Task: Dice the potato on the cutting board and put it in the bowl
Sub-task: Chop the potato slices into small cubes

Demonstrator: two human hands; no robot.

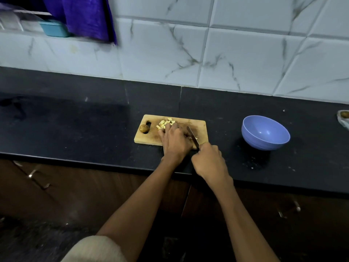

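A wooden cutting board (200, 126) lies on the black counter. Several pale potato cubes (166, 122) sit heaped at its back middle. A small brown potato piece (144, 128) rests by the board's handle hole at the left. My left hand (174, 141) lies over the board's middle with fingers curled down on a potato piece that it mostly hides. My right hand (208, 160) grips the handle of a knife (193, 137), whose blade slants up across the board just right of my left hand. The blue bowl (265, 132) stands empty to the right of the board.
A tiled wall runs along the counter's back. At the far right edge lies a whole potato (344, 114) on a pale wrapper. A purple cloth (83, 16) and a teal box (53, 28) hang at the upper left. Cabinet fronts with metal handles (38, 179) sit below the counter.
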